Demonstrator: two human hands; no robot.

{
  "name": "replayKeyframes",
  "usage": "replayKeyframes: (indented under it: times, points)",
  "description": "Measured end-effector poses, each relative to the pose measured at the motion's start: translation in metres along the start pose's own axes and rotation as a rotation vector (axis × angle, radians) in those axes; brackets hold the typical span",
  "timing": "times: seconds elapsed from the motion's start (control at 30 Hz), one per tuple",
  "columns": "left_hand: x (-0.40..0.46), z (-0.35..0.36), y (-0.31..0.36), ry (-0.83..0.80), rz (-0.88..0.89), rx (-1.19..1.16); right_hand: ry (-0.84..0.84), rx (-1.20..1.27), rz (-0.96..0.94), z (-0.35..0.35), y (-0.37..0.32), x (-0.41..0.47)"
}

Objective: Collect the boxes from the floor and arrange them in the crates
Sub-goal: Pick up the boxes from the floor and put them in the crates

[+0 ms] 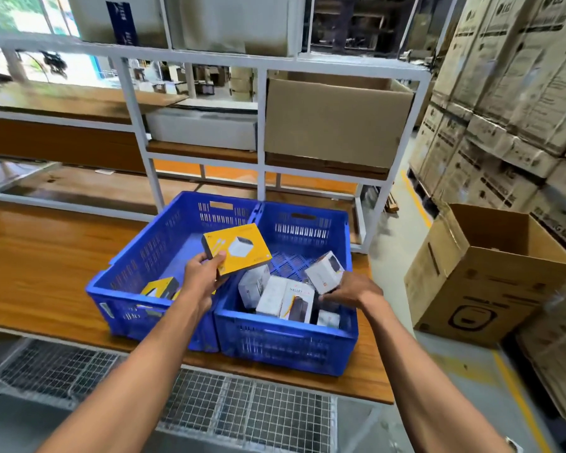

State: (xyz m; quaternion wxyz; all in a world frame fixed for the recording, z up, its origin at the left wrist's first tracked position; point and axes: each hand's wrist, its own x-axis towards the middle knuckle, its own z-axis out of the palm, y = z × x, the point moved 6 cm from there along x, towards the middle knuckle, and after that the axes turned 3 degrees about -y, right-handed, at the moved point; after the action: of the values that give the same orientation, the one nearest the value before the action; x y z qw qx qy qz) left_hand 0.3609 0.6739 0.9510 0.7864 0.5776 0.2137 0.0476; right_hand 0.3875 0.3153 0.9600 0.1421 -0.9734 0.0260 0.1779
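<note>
My left hand (203,276) pinches the yellow box (237,248); my right hand (350,294) grips a white box (324,273). Either could slip, landing crooked in the blue crates (285,338) mid-frame.

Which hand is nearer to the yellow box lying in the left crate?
Left. The left hand, holding another yellow box, hovers just right of the lying yellow box. The right hand is over the right crate, farther away.

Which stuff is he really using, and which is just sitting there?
Using: yellow box in left hand; small white box in right hand; left blue crate; right blue crate.

Just there: open cardboard carton, stacked cartons, white shelf frame.
</note>
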Motion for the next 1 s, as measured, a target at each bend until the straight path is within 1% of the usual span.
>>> replayKeyframes:
  times: [0.1, 0.13, 0.17, 0.2, 0.27, 0.3, 0.33, 0.47, 0.53, 0.63, 0.7, 0.73, 0.87, 1.0]
  points:
    - [0.014, -0.001, 0.001, -0.004, -0.023, 0.050, 0.089, -0.074, 0.109, -0.016, -0.010, 0.003]
    - [0.020, -0.002, 0.002, -0.014, -0.027, 0.055, 0.113, -0.135, 0.076, -0.019, -0.018, 0.008]
    - [0.027, -0.002, 0.004, -0.026, -0.027, 0.051, 0.101, -0.198, 0.018, -0.019, -0.028, 0.010]
    - [0.032, -0.002, 0.006, -0.038, -0.025, 0.046, 0.066, -0.240, -0.071, -0.013, -0.035, 0.017]
    - [0.043, -0.002, 0.012, -0.064, -0.017, 0.067, -0.048, -0.264, -0.182, 0.000, -0.046, 0.030]
    - [0.048, -0.002, 0.017, -0.083, -0.005, 0.077, -0.074, -0.252, -0.179, 0.004, -0.049, 0.036]
    - [0.049, 0.000, 0.019, -0.095, 0.009, 0.076, -0.070, -0.231, -0.164, 0.003, -0.046, 0.039]
    - [0.074, -0.013, 0.032, -0.146, 0.020, 0.099, 0.061, -0.073, -0.029, -0.017, -0.065, 0.027]
    - [0.085, -0.021, 0.033, -0.165, 0.010, 0.102, 0.112, -0.087, 0.074, -0.023, -0.060, 0.022]
    - [0.093, -0.027, 0.036, -0.189, -0.008, 0.105, 0.007, -0.090, 0.186, -0.011, -0.055, 0.014]
    - [0.097, -0.030, 0.036, -0.205, -0.018, 0.106, -0.020, -0.092, 0.217, -0.003, -0.055, 0.012]
    - [0.099, -0.032, 0.036, -0.217, -0.024, 0.105, -0.002, -0.114, 0.237, -0.001, -0.055, 0.013]
    - [0.106, -0.046, 0.039, -0.233, -0.030, 0.124, 0.148, -0.152, 0.311, -0.007, -0.071, 0.006]
    - [0.113, -0.072, 0.047, -0.190, -0.018, 0.158, 0.258, -0.143, 0.258, -0.005, -0.106, -0.004]
